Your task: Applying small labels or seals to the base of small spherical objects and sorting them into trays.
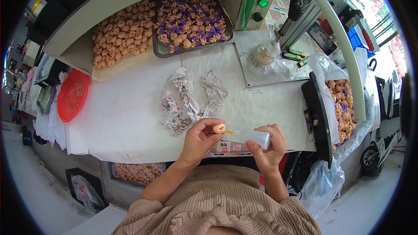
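Between the thumb and fingers of my left hand (200, 140) is a small peach-coloured doll head (218, 128), its hollow opening showing. My right hand (270, 147) grips a white squeeze bottle (258, 139) tilted on its side. The bottle's thin yellow nozzle tip (229, 133) points left and reaches the edge of the doll head; whether it touches cannot be made out. Both hands are over the front edge of the paper-covered table (130, 117). Just beyond my left hand lie crumpled floral cloths (183, 98).
Doll heads (124, 36) are heaped at the back left, beside a black tray (196, 49) of peach and purple figure parts. A press (287, 26) stands at the back right, above a metal plate (249, 68). Right sits another black tray (316, 120); left, a red basin (70, 99).
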`<state>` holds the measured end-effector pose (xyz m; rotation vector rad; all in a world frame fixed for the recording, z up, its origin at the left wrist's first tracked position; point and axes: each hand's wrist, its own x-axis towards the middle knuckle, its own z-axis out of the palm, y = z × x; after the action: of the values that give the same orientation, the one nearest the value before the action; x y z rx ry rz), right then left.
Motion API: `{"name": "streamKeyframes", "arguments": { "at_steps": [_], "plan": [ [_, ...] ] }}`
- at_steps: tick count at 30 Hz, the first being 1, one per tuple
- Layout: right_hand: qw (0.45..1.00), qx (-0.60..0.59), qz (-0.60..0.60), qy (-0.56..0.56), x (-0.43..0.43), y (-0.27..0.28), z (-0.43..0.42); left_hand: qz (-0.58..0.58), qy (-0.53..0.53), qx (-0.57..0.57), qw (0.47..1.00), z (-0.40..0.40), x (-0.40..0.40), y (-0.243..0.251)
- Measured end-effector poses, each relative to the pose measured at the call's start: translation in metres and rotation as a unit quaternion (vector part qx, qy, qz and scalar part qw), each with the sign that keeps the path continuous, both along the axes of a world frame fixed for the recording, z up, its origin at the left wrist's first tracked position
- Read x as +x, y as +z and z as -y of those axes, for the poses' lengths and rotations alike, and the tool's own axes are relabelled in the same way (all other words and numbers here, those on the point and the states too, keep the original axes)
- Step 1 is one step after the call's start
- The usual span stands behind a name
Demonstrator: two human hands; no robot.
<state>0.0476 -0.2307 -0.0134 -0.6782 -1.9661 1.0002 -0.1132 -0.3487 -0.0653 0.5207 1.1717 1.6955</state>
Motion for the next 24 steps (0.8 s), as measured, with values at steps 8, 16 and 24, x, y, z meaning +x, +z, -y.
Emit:
{"name": "streamKeyframes", "arguments": {
  "at_steps": [8, 16, 24],
  "plan": [
    [1.000, 0.006, 0.009, -0.013, 0.004, -0.005, -0.005, 0.000, 0.002, -0.014, 1.000, -0.003, 0.001, 0.002],
    [0.999, -0.005, -0.020, -0.031, -0.002, -0.018, -0.013, 0.042, -0.001, 0.006, 0.999, 0.003, -0.004, 0.002],
    [0.998, 0.033, 0.052, 0.014, -0.057, -0.032, -0.026, 0.216, -0.033, 0.053, 0.974, 0.026, -0.015, 0.025]
  ]
}}
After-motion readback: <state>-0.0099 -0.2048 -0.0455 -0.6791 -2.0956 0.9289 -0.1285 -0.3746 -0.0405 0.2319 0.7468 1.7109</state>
